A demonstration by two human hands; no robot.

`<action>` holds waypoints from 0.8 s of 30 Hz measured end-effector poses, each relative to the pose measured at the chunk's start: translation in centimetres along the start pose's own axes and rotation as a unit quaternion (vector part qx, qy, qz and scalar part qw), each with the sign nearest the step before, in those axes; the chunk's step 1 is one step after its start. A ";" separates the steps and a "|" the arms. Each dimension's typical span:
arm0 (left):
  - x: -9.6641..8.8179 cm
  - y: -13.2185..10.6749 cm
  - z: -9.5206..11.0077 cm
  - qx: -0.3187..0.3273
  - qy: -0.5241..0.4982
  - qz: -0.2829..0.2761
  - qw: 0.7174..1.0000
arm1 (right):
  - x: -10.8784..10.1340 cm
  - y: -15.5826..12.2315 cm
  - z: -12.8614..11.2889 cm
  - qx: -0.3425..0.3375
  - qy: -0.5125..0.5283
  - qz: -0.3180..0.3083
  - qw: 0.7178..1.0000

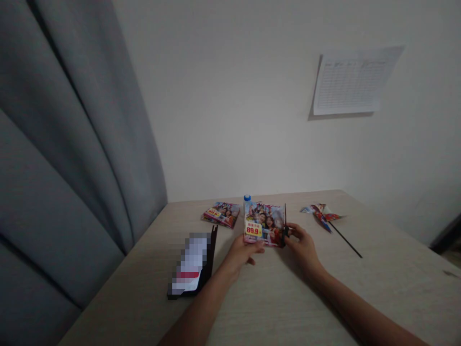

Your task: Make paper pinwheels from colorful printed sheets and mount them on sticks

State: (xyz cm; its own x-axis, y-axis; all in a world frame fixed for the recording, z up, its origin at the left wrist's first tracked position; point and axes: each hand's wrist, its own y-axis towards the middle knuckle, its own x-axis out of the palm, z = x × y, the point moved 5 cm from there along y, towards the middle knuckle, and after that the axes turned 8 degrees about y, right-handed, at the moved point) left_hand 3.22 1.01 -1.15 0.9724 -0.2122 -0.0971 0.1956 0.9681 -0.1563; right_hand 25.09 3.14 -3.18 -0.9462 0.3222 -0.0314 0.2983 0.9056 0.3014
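A colourful printed paper square [264,224] with a yellow "89.9" price tag is held upright over the table. My left hand [245,252] pinches its lower left edge. My right hand [301,241] is closed around black scissors [285,226] at the paper's right edge, blades pointing up. A blue cap [247,197] shows just behind the paper's top left corner; what it belongs to is hidden.
A stack of similar printed sheets [222,214] lies behind to the left. A finished paper pinwheel [321,215] on a black stick lies at the right. A dark phone-like item [194,264] rests at the left. The beige table [273,298] meets a grey curtain [65,158].
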 end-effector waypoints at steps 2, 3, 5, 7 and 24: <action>0.0 0.2 -0.3 0.004 -0.018 0.019 1.000 | 0.3 0.0 0.2 0.005 0.005 -0.019 1.000; -0.1 0.3 -0.4 0.005 -0.025 0.028 0.999 | 0.4 0.0 0.2 0.010 0.007 -0.026 1.000; -0.3 0.5 -0.6 0.006 -0.034 0.050 0.998 | 0.5 -0.1 0.3 0.018 0.013 -0.031 0.999; -0.7 0.6 -0.7 0.005 -0.038 0.068 0.997 | 0.7 -0.3 0.2 0.026 0.028 -0.039 0.999; 0.4 0.4 -0.6 0.021 -0.010 0.033 0.999 | 1.8 -1.1 -1.8 0.053 0.118 -0.081 0.988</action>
State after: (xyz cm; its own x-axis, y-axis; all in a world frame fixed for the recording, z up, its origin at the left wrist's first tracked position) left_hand 3.63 1.19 -1.84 0.9856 -0.1457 -0.0858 0.1361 0.9847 -0.1085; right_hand 22.85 2.19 -1.82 -0.9819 0.1085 0.1550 0.1399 0.9680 0.2081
